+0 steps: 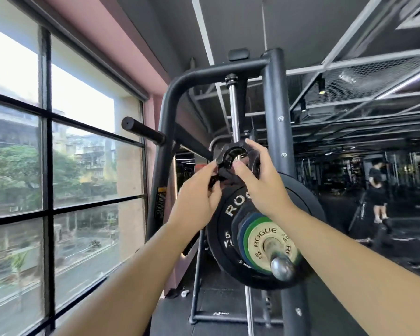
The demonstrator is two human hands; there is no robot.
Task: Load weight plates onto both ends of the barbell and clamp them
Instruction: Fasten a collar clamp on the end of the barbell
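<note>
1. Two "ROGUE" marks can be read: white letters on the big black plate (226, 229), partly covered by the right wrist, and dark letters on the small tan plate (269, 241) in front.
2. Lower left on the black plate I can make out "5" and "K"; the tan plate carries "0.5".
3. Between those two sit a green plate (248, 241) and a blue plate (240, 236), all on the bar (283, 266), whose rounded steel end points toward the person.
4. Above the plates, clear of the bar end, the clamp (233, 154), a black ring, is held up in both hands.
5. Down at its lower left, the left hand (197, 202) pinches the clamp's lever, thumb and fingers closed on it.
6. Over the ring's right side the right hand (260, 187) grips, fingers curled on top and thumb beneath.
7. Behind stands a black rack (274, 105); white script on its floor bar is too small to read.
8. A window (46, 141) fills the left wall, and a person (377, 190) stands far back on the right.
</note>
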